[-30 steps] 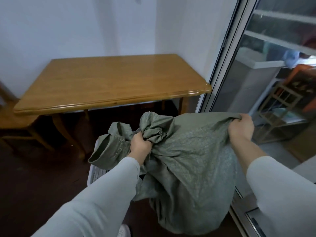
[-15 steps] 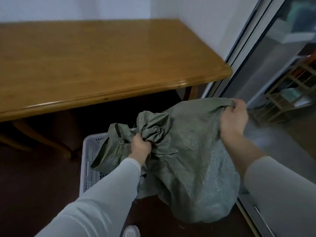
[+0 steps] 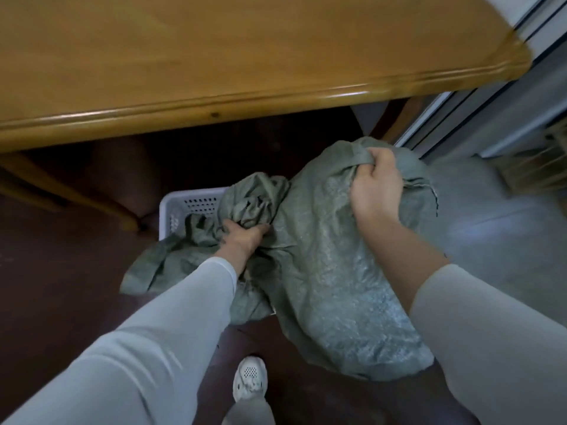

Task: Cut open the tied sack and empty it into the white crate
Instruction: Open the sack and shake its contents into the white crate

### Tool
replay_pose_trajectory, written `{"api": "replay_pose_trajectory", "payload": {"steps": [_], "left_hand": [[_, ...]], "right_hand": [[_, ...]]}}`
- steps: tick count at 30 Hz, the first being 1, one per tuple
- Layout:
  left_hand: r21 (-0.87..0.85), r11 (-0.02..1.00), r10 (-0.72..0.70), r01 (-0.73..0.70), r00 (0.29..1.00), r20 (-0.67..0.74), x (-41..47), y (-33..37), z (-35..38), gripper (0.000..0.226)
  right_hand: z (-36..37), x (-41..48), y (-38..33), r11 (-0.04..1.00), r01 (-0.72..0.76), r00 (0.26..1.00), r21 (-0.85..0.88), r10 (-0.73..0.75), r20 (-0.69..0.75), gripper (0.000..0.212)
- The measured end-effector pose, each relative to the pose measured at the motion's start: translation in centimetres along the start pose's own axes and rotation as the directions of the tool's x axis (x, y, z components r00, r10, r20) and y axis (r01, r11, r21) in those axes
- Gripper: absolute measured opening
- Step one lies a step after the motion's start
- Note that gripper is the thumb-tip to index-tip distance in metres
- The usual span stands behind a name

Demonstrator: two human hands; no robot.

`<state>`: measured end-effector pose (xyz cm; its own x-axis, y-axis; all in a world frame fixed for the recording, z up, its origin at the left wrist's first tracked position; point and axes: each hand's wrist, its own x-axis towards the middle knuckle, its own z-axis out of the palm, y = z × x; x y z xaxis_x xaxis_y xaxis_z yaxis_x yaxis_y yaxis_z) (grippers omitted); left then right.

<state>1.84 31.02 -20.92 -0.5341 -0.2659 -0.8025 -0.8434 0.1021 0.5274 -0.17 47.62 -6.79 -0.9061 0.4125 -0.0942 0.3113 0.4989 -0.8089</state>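
A bulky grey-green woven sack (image 3: pixel 331 271) hangs in front of me above the dark floor. My left hand (image 3: pixel 242 237) is clenched on the gathered neck of the sack, whose loose mouth end droops left over the white crate (image 3: pixel 184 207). My right hand (image 3: pixel 372 185) grips a fold at the sack's upper right corner. The white perforated crate stands on the floor under the table edge; only its far left corner shows, the sack hiding everything else. I cannot tell whether the sack's mouth is open.
A wooden table (image 3: pixel 245 56) fills the top of the view, its leg (image 3: pixel 76 191) left of the crate. A sliding glass door frame (image 3: pixel 460 124) runs along the right, with pale floor beyond. My white shoe (image 3: pixel 250 378) is below the sack.
I have leaned forward and down, so the table now fills the top. The sack has been lowered toward the crate, and its mouth end now lies over the crate's rim. Both hands keep their grips.
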Motion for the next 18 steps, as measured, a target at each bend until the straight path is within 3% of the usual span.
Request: {"api": "replay_pose_trajectory", "payload": {"steps": [2, 6, 11, 14, 16, 18], "left_hand": [[0.012, 0.999, -0.033, 0.033, 0.999, 0.004, 1.0, -0.8, -1.6, 0.109], [-0.171, 0.984, -0.04, 0.049, 0.998, 0.052, -0.6, -1.4, -4.1, 0.056], [-0.295, 0.95, -0.057, 0.104, 0.985, 0.163, -0.3, -1.8, -4.6, 0.059], [-0.462, 0.885, 0.059, 0.06, 0.97, 0.237, -1.0, -0.4, -4.6, 0.033], [-0.49, 0.872, 0.143, -0.008, 0.961, 0.238, -0.7, 0.5, -4.8, 0.038], [-0.454, 0.89, 0.161, -0.044, 0.961, 0.224, -0.3, 1.1, -4.9, 0.066]], "right_hand": [[1.8, -0.1, -0.4, 1.0, 0.008, 0.999, -0.015, -0.007, 0.047, 0.03], [5.1, -0.5, -1.1, 0.999, -0.041, 0.987, -0.025, 0.044, 0.157, 0.029], [8.8, -1.5, 0.0, 0.991, -0.037, 0.915, -0.13, 0.085, 0.395, 0.032], [10.2, -2.3, 1.3, 0.975, 0.005, 0.848, -0.222, 0.113, 0.518, 0.035], [11.0, -2.6, 2.4, 0.981, -0.031, 0.783, -0.192, 0.143, 0.606, 0.04], [11.7, -3.0, 2.9, 0.987, -0.055, 0.72, -0.148, 0.142, 0.679, 0.043]]}}
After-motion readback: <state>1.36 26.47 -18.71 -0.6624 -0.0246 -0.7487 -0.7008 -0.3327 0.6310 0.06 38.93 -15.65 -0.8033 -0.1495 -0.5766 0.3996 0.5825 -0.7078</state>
